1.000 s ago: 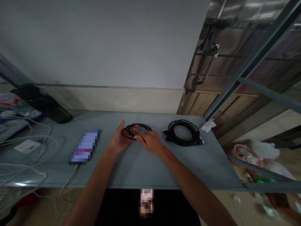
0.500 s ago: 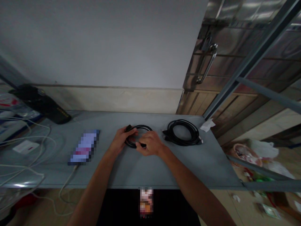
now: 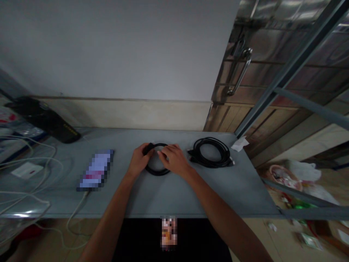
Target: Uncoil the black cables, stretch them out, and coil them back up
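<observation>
Between my hands is a black cable (image 3: 158,172) wound into a small ring on the grey metal shelf (image 3: 163,198). My left hand (image 3: 139,159) grips the ring's left side, where a thick black end or connector (image 3: 148,148) shows between thumb and fingers. On the right side of the ring, my right hand (image 3: 174,158) is closed over the cable with its fingers bent, and it hides that part of the coil. A second coiled black cable (image 3: 226,156) lies just right of my right hand, its plug ends showing at both sides.
A phone with a blurred screen (image 3: 95,170) lies at left, plugged into a white cord (image 3: 79,207). Behind it are a black bottle-like object (image 3: 51,122), a white adapter (image 3: 27,170) and loose white cables. Crumpled paper (image 3: 240,144) lies near the shelf's upright post (image 3: 256,116).
My right hand has shifted up along the ring's right side, and the black end once by its thumb no longer shows. The ring looks tighter and rounder. My left hand stays on its side.
</observation>
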The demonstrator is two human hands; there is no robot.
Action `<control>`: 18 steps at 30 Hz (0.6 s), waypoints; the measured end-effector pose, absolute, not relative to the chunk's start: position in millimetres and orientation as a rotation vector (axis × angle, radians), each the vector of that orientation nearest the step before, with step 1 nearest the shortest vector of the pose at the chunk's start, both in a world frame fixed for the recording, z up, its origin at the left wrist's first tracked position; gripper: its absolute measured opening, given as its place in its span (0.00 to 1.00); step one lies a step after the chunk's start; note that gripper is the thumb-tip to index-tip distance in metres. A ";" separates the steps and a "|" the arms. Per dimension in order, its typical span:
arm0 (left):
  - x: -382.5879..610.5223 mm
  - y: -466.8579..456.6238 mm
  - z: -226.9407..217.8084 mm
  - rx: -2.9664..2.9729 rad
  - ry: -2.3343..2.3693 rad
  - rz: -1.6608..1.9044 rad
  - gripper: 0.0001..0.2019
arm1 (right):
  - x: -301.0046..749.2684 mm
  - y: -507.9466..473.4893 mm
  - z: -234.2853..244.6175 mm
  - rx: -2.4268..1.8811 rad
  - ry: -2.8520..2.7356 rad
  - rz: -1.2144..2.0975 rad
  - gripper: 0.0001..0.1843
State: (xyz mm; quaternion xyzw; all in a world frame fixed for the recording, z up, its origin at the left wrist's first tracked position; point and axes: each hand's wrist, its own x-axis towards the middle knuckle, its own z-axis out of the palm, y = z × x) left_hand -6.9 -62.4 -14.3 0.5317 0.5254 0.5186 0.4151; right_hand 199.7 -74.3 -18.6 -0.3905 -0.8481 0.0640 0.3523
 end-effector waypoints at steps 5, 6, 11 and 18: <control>-6.0 -62.3 -15.7 1.372 1.368 1.360 0.16 | 202.1 -68.2 -27.6 -1.148 -2.079 0.185 0.09; -5.7 -62.4 -16.4 1.381 1.376 1.370 0.17 | 202.2 -67.7 -29.8 -1.161 -2.072 0.191 0.12; -5.0 -62.3 -18.8 1.452 1.410 1.367 0.16 | 201.2 -66.5 -36.7 -1.177 -2.083 0.234 0.21; -4.4 -65.2 -15.1 1.509 1.417 1.400 0.12 | 206.0 -58.8 -40.3 -1.219 -2.040 0.314 0.24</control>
